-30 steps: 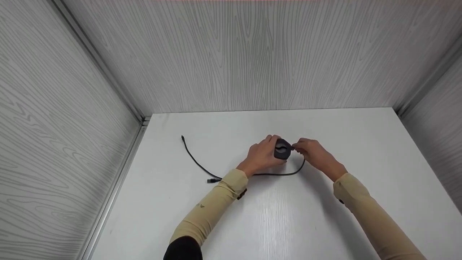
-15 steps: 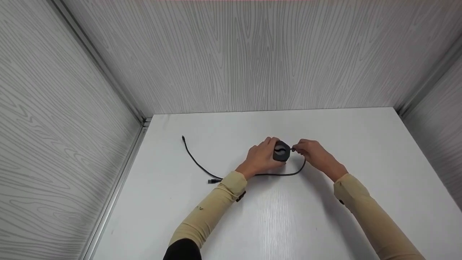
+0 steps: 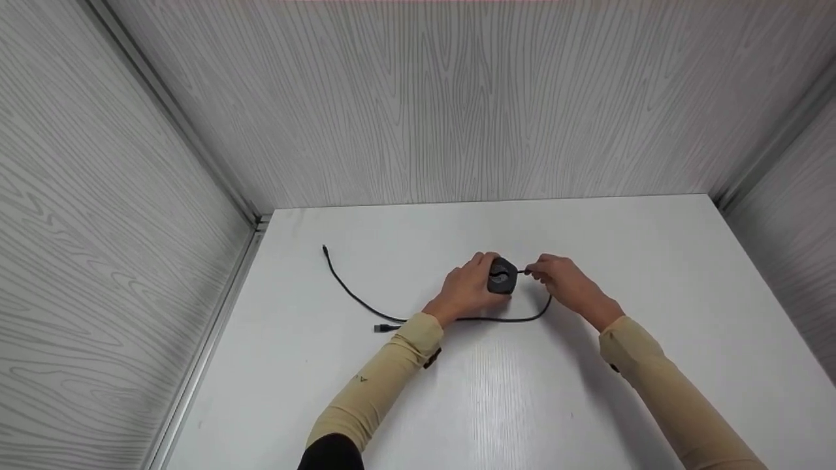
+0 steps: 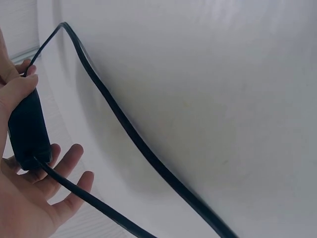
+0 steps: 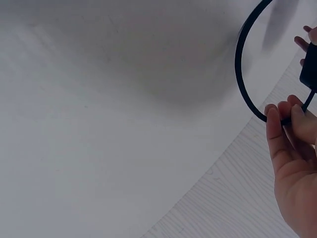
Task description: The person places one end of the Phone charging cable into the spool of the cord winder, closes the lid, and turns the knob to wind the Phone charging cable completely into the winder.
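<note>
Cable [image 3: 503, 320] should flex easily; I recommend holding near the likely rigid box [image 3: 502, 277]. Right hand [image 3: 567, 284] pinches cable; left hand [image 3: 466, 288] grips box.

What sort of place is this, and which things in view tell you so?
Probably an enclosed work booth: wood-grain panels rise behind and on both sides of a white table, where a cable partly lies.

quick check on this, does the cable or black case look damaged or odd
Nothing stands out: the cable shows no visible break, and the black case in the left hand looks whole where it shows.
</note>
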Demonstrator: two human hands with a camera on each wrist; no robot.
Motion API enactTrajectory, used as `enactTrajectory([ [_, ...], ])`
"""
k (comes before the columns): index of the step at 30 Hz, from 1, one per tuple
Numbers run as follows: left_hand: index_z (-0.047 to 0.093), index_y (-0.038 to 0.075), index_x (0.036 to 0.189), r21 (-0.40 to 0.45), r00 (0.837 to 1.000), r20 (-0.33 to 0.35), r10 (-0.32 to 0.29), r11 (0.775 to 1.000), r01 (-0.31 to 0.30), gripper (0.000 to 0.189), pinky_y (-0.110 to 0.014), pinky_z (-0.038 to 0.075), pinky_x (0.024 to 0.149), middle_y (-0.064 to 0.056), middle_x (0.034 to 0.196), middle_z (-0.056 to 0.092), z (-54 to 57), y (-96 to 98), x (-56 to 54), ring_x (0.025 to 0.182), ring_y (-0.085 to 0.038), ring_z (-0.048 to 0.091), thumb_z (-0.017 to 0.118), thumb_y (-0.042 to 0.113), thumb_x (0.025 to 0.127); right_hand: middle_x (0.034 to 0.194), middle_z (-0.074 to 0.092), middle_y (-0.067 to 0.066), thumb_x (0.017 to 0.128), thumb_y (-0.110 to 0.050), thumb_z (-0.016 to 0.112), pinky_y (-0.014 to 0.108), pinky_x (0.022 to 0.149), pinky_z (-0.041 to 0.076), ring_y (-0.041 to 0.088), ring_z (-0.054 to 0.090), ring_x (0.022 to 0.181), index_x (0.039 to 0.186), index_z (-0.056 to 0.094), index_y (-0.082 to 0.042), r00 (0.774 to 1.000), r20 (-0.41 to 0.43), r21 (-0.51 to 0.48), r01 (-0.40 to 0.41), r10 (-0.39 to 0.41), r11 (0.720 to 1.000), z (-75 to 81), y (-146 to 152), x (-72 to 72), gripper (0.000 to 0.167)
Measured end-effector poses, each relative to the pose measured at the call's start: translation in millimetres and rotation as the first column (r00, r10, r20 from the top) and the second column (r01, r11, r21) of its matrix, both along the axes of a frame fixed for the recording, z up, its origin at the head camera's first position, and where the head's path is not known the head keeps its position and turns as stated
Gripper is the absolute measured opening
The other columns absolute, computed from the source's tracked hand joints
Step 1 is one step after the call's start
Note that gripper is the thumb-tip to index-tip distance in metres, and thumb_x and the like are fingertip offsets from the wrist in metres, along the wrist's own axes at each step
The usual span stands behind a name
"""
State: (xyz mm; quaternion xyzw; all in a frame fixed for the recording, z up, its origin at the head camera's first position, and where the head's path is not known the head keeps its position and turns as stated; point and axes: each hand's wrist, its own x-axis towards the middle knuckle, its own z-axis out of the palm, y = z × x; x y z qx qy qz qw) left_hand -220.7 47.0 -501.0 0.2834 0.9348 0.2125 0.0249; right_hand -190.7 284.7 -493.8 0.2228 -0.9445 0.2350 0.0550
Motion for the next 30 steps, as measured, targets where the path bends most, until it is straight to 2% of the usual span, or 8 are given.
enactTrajectory([
  [5,0.044,0.018,0.154,0.001,1.0,0.014,-0.01,1.0,0.01,0.077,-0.044,0.056,0.096,-0.006,0.137,0.06,-4.3,-3.7,0.3,0.119,-0.02,0.064,0.077,0.05,0.092,0.102,0.073,0.018,0.1,0.009,0.061,0.045,0.082,0.059,0.03,0.072,0.095,0.119,0.075,0.007,0.999,0.037,-0.005,0.012,-0.012,1.0,-3.1,-6,-0.4,0.024],
  [10,0.044,0.018,0.154,0.015,0.999,0.029,-0.016,1.0,0.016,0.077,-0.045,0.056,0.096,-0.006,0.136,0.059,-5.8,-6.9,0.3,0.117,-0.022,0.064,0.078,0.049,0.091,0.101,0.074,0.017,0.1,0.007,0.062,0.045,0.082,0.059,0.03,0.072,0.095,0.117,0.075,0.006,0.999,0.034,-0.021,0.006,-0.005,1.0,-6.4,-9,-0.8,0.022],
  [16,0.045,0.019,0.152,0.059,0.998,0.061,-0.028,0.998,0.024,0.076,-0.045,0.056,0.097,-0.006,0.134,0.059,-2.1,-11.4,-2.0,0.114,-0.022,0.064,0.081,0.045,0.09,0.102,0.074,0.019,0.101,0.006,0.061,0.046,0.082,0.058,0.031,0.072,0.097,0.118,0.075,0.007,0.998,0.055,-0.037,0.02,-0.017,0.999,-3.8,-14,-2.7,0.022],
  [20,0.045,0.019,0.154,0.072,0.998,0.062,-0.01,0.997,0.005,0.081,-0.043,0.057,0.098,-0.005,0.137,0.059,8.5,-16.1,-4.9,0.116,-0.022,0.065,0.08,0.051,0.089,0.106,0.074,0.018,0.103,-0.002,0.063,0.045,0.082,0.057,0.03,0.07,0.096,0.123,0.074,0.005,0.996,0.076,-0.064,0.057,-0.052,0.996,-0.1,-16,-4.3,0.024],
  [25,0.045,0.019,0.155,0.093,0.999,0.049,-0.008,0.996,0.003,0.083,-0.044,0.057,0.099,-0.005,0.139,0.059,29.9,-20.2,-8.5,0.12,-0.022,0.065,0.08,0.054,0.089,0.11,0.073,0.017,0.105,-0.012,0.064,0.044,0.08,0.054,0.027,0.067,0.094,0.133,0.068,0.002,0.994,0.063,-0.115,0.095,-0.089,0.989,1.8,-16,-4.1,0.032],
  [27,0.044,0.019,0.156,0.084,0.999,0.039,-0.017,0.996,0.014,0.083,-0.045,0.057,0.1,-0.005,0.139,0.06,36.5,-21.4,-8.9,0.121,-0.021,0.065,0.08,0.055,0.089,0.118,0.071,0.018,0.105,-0.015,0.066,0.047,0.086,0.055,0.031,0.068,0.102,0.142,0.061,0.001,0.993,0.068,-0.146,0.101,-0.092,0.984,3.1,-15,-2.8,0.041],
  [30,0.044,0.018,0.156,0.056,1.0,0.02,-0.024,0.998,0.023,0.084,-0.045,0.058,0.099,-0.005,0.14,0.06,41.1,-22.5,-8.4,0.121,-0.02,0.066,0.079,0.055,0.09,0.139,0.061,0.021,0.102,-0.021,0.072,0.055,0.104,0.051,0.039,0.061,0.126,0.157,0.046,-0.005,0.994,0.088,-0.182,0.077,-0.062,0.98,8.3,-17,-0.6,0.063],
])
